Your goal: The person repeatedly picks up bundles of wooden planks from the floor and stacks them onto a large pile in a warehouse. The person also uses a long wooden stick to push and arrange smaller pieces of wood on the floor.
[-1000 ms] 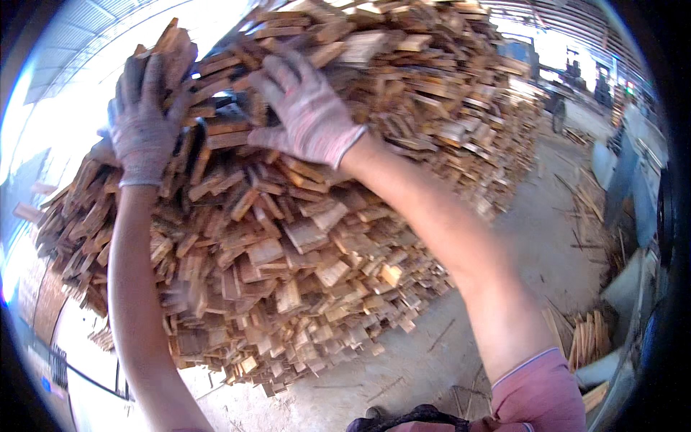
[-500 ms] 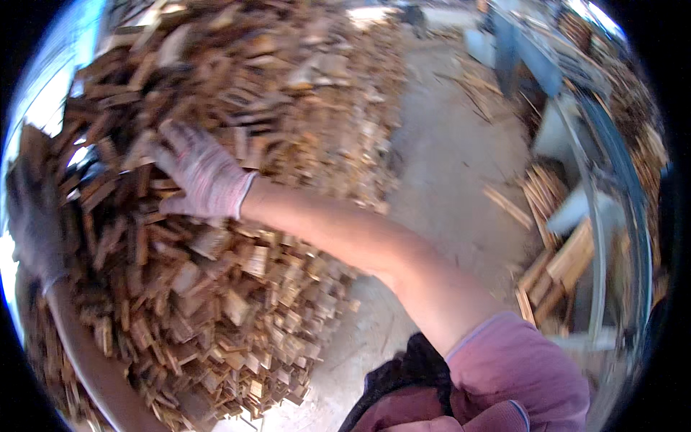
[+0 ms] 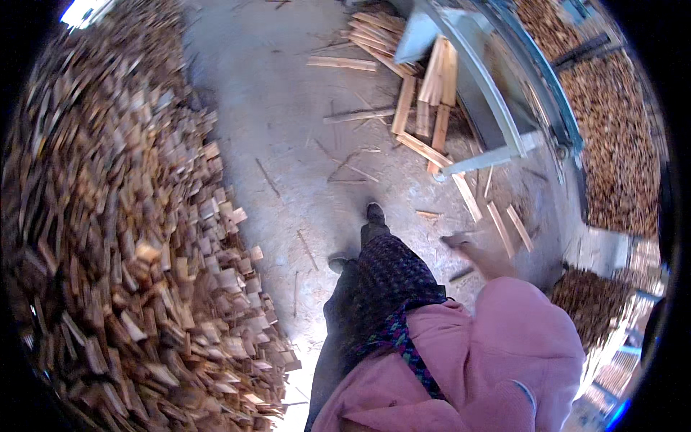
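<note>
My right hand (image 3: 455, 241) hangs low beside my body, at the end of a bare forearm below a pink sleeve. It is small and smeared by motion, so its fingers and anything in them cannot be made out. Loose wooden slats (image 3: 510, 229) lie on the floor just beyond it. My left hand is out of the picture. A big heap of short wood pieces (image 3: 165, 288) fills the left side, apart from the visible hand.
Concrete floor (image 3: 252, 129) with scattered thin sticks runs along the heap. Ahead to the right, longer boards (image 3: 440, 72) lean and lie by a blue metal frame (image 3: 497, 101). Behind that frame rises another mass of wood pieces (image 3: 619, 144). My shoes (image 3: 375, 213) stand on the floor.
The view has swung right, away from the heap. My right arm has come off the wood pieces and down to my side. My left hand has left the picture.
</note>
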Motion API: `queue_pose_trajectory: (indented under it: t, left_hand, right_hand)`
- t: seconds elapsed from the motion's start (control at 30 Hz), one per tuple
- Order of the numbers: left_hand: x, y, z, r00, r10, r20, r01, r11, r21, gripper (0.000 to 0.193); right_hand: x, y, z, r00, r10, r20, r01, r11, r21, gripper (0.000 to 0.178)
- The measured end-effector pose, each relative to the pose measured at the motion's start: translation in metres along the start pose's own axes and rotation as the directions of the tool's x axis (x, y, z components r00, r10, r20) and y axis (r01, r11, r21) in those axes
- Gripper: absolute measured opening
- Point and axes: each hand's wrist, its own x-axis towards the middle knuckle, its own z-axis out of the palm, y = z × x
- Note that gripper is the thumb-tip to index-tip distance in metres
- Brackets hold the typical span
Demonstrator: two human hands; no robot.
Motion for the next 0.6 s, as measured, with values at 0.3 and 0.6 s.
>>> queue_pose_trajectory:
  t: [0.3, 0.6]
  left_hand:
    - [-0.261, 0.407, -0.096, 0.581, 0.34, 0.739, 0.493, 0.576, -0.652, 0.064]
    - [-0.336, 0.58, -0.137, -0.097, 0.546, 0.832, 0.914, 0.379, -0.142, 0.072]
  right_hand:
    - [-0.001, 0.013, -0.062, 0.991, -0.133, 0.011, 0.109, 0.858, 0.502, 0.091]
    - [0.029, -0.023, -0.202, 0.987, -0.162, 0.003, 0.151, 0.92, 0.361, 0.087]
